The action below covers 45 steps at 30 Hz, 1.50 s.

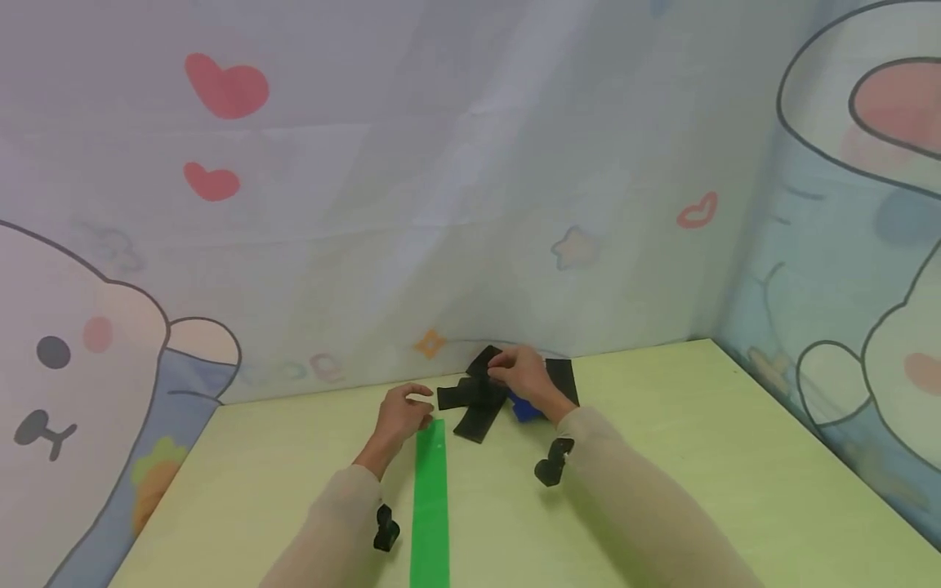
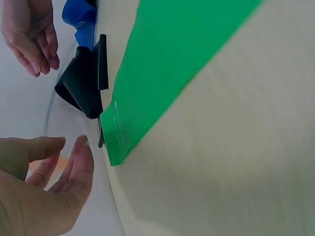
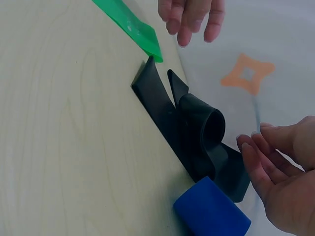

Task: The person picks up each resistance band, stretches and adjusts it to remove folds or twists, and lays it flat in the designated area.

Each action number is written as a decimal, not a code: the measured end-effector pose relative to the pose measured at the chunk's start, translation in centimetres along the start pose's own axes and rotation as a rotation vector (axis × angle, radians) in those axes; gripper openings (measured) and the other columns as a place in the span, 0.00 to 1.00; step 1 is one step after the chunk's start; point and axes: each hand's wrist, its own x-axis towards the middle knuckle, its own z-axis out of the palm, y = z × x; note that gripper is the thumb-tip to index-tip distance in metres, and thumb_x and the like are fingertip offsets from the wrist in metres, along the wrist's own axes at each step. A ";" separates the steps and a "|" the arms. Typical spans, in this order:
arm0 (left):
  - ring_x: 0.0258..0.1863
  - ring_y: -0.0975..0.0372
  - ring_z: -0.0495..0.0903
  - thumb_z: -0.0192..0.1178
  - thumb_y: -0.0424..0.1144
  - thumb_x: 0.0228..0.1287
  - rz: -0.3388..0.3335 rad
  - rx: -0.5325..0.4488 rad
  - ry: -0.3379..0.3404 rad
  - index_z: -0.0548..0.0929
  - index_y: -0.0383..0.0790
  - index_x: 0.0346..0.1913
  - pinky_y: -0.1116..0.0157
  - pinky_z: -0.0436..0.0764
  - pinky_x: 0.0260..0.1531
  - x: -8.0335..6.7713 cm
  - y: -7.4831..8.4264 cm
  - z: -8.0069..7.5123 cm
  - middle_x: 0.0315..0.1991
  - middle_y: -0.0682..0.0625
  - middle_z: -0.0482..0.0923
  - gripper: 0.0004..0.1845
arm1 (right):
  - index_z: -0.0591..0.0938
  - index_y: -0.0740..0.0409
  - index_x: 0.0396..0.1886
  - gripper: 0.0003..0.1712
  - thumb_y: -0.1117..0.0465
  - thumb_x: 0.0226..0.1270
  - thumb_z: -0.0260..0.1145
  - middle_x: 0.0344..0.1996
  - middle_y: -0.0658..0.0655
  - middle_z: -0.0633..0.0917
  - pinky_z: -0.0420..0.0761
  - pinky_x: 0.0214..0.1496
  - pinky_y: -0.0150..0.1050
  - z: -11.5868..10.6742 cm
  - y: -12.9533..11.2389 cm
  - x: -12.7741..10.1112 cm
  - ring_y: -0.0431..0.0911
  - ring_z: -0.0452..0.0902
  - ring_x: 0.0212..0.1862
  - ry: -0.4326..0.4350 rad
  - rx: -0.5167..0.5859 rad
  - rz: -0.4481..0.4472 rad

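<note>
Loosely curled left hand (image 1: 400, 412), right hand (image 1: 524, 377) hovering

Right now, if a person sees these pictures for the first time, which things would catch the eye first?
The bright green band stands out most, lying flat on the pale table, running away from the person between the two forearms. Beyond its far end lies a tangle of black bands with a blue roll beside it, near the wall. The right hand hovers over the black bands and the left hand is by the green band's far end.
</note>
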 end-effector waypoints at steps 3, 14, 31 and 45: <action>0.37 0.44 0.86 0.58 0.25 0.65 0.009 0.061 0.027 0.82 0.28 0.52 0.65 0.83 0.30 0.7 0.0 0.1 0.39 0.32 0.84 0.14 | 0.85 0.73 0.45 0.10 0.72 0.66 0.67 0.38 0.62 0.87 0.86 0.43 0.41 0.4 0.2 0.0 0.51 0.87 0.39 -0.013 0.017 0.011; 0.47 0.46 0.81 0.62 0.30 0.67 -0.006 0.217 -0.036 0.83 0.31 0.55 0.52 0.81 0.43 2.2 -1.4 -0.3 0.53 0.34 0.79 0.15 | 0.85 0.72 0.47 0.11 0.69 0.67 0.67 0.39 0.62 0.87 0.86 0.40 0.40 1.9 0.3 -0.1 0.51 0.88 0.36 -0.104 0.005 0.070; 0.53 0.44 0.79 0.64 0.29 0.64 -0.026 0.269 -0.078 0.85 0.29 0.52 0.51 0.79 0.51 3.1 -0.3 1.5 0.54 0.34 0.80 0.14 | 0.88 0.65 0.44 0.10 0.63 0.67 0.70 0.36 0.57 0.88 0.85 0.37 0.38 2.4 0.9 -0.1 0.46 0.85 0.33 -0.130 -0.132 0.084; 0.37 0.53 0.82 0.67 0.22 0.55 -0.042 0.188 0.025 0.89 0.29 0.41 0.65 0.80 0.29 3.2 -0.1 2.7 0.46 0.36 0.84 0.10 | 0.87 0.69 0.44 0.13 0.72 0.58 0.73 0.40 0.63 0.88 0.86 0.38 0.38 2.0 1.5 0.0 0.50 0.87 0.36 -0.122 -0.122 0.094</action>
